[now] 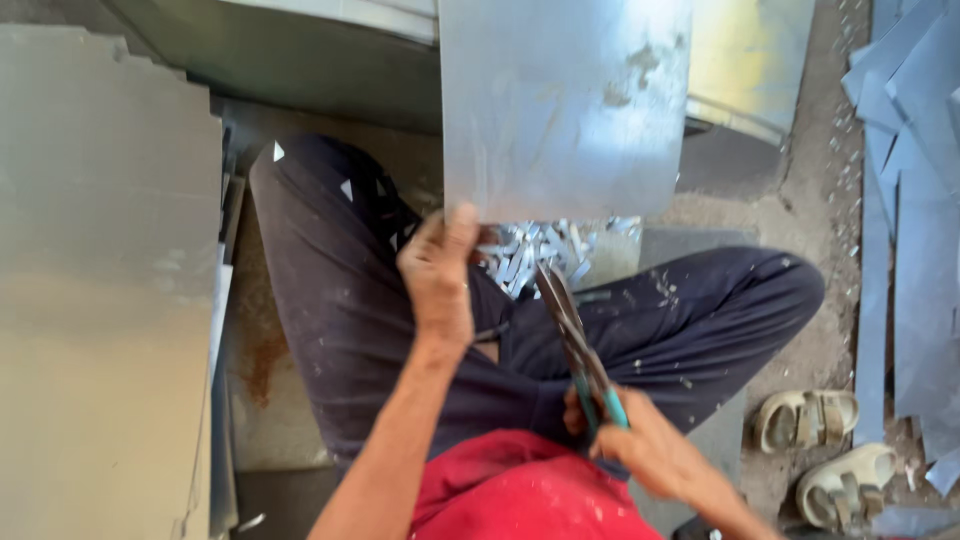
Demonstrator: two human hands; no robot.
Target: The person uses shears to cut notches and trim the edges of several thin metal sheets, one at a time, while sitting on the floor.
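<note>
The metal sheet [565,105] hangs in front of the seated person, its lower edge running level just above the knees and its upper part cut off by the top of the frame. The left hand [438,275] pinches that lower edge at its left corner, thumb laid on the near face, the other fingers curled out of sight behind it. Open room is scarce: a stack of sheets [105,280] walls the left side, long metal strips [915,200] lie along the right, and the free gap sits only between the crossed legs [350,300], under the sheet's lower edge.

The tin snips [575,345] lie with their long axis running from the lower right up to the upper left; the blades point toward the sheet's lower edge and stop short of it, looking nearly closed. The right hand [640,445] wraps tightly round the teal handles, fingers fully curled.

A heap of small shiny offcuts [540,255] lies on the ground between the knees, just beneath the sheet. The floor [800,200] is rough grey concrete, dusted with tiny scraps. A pair of pale sandals [825,450] rests at the right, beside the strips
</note>
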